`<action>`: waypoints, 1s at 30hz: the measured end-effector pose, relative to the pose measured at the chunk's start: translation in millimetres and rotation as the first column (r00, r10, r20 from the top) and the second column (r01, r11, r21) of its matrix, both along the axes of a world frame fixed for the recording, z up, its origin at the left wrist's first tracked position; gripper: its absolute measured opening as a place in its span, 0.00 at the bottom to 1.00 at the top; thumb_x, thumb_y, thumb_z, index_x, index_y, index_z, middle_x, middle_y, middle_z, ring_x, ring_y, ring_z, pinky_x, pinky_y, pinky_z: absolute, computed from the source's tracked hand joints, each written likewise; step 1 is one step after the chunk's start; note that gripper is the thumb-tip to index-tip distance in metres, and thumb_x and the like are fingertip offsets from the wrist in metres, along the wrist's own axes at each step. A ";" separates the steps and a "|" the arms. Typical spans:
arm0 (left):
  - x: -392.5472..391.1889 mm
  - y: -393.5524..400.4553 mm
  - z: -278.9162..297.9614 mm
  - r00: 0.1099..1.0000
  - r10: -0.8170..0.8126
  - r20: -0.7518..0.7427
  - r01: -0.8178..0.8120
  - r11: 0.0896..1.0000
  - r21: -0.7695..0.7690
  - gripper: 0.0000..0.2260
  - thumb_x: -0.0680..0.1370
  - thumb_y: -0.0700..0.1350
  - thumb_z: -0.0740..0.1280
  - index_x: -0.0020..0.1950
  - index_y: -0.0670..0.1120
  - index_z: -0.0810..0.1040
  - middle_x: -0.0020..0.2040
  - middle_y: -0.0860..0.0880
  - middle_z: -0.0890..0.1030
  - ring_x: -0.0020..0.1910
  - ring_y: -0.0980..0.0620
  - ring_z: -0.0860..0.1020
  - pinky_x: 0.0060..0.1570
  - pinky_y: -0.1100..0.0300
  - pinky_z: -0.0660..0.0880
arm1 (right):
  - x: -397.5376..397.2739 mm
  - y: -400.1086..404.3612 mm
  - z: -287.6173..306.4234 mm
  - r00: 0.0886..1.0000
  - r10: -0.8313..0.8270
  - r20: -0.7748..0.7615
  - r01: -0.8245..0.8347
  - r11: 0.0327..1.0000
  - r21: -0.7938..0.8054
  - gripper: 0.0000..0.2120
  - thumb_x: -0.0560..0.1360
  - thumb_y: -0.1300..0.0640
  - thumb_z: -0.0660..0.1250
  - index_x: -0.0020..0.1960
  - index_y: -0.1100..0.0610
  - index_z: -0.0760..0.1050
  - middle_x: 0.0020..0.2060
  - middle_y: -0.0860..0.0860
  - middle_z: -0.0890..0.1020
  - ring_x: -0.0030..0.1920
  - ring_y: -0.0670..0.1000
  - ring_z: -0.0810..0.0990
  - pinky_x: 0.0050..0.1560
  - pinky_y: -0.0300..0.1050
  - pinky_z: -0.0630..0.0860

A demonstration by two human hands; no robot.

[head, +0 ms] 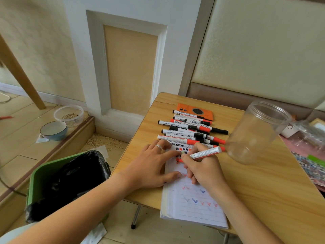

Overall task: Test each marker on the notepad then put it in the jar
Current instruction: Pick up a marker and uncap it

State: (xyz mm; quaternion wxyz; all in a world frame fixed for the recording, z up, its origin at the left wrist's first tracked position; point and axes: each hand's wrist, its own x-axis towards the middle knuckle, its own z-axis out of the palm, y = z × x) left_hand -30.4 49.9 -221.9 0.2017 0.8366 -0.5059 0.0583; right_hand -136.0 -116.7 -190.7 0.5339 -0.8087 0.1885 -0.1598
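A lined notepad [193, 206] lies at the near edge of the wooden table [263, 182], with several red and blue test marks on its page. My right hand [204, 168] grips a red marker [204, 153] in a writing hold, tip down on the paper near my left fingers. My left hand [153, 164], a ring on one finger, presses flat on the notepad's top left. Beyond the pad lies a pile of several red and black markers [190, 131]. A clear plastic jar [255, 132] stands empty to the right.
An orange case [195, 110] lies behind the markers. A green bin with a black liner [70, 178] stands left of the table. Two bowls [54, 129] sit on the floor. Plastic bags and patterned cloth [309, 138] are at the right edge.
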 end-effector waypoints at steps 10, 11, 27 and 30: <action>1.2 -0.3 -1.3 1.000 0.001 0.000 -0.001 1.000 -0.003 0.31 0.77 0.73 0.56 0.76 0.60 0.67 0.67 0.52 0.67 0.70 0.53 0.63 0.68 0.53 0.66 | -2.8 1.3 0.5 1.000 0.008 -0.015 -0.008 1.000 -0.002 0.10 0.78 0.62 0.70 0.41 0.59 0.70 0.30 0.67 0.78 0.22 0.52 0.73 0.21 0.41 0.67; 1.5 -0.5 -1.3 1.000 0.001 0.000 -0.001 1.000 -0.003 0.31 0.77 0.73 0.56 0.76 0.60 0.67 0.67 0.51 0.67 0.70 0.53 0.63 0.68 0.53 0.66 | -2.5 1.2 0.3 1.000 0.008 -0.005 -0.008 1.000 0.000 0.10 0.78 0.62 0.70 0.41 0.59 0.70 0.29 0.66 0.78 0.21 0.53 0.73 0.21 0.41 0.67; 1.1 0.3 -0.1 1.000 -0.008 -0.010 0.008 1.000 -0.002 0.31 0.77 0.73 0.55 0.76 0.60 0.67 0.67 0.52 0.67 0.69 0.54 0.64 0.68 0.54 0.66 | -1.6 0.2 -0.5 0.999 -0.027 -0.027 0.027 1.000 -0.015 0.09 0.77 0.63 0.69 0.42 0.62 0.69 0.31 0.69 0.78 0.21 0.52 0.72 0.20 0.40 0.65; 0.7 0.7 0.4 1.000 -0.010 -0.012 0.010 1.000 -0.009 0.31 0.77 0.73 0.55 0.75 0.60 0.67 0.67 0.52 0.67 0.68 0.54 0.64 0.68 0.54 0.66 | -1.7 -0.2 -1.1 1.000 -0.027 -0.005 0.027 0.999 -0.020 0.10 0.78 0.63 0.69 0.43 0.61 0.69 0.28 0.67 0.78 0.20 0.53 0.72 0.20 0.40 0.66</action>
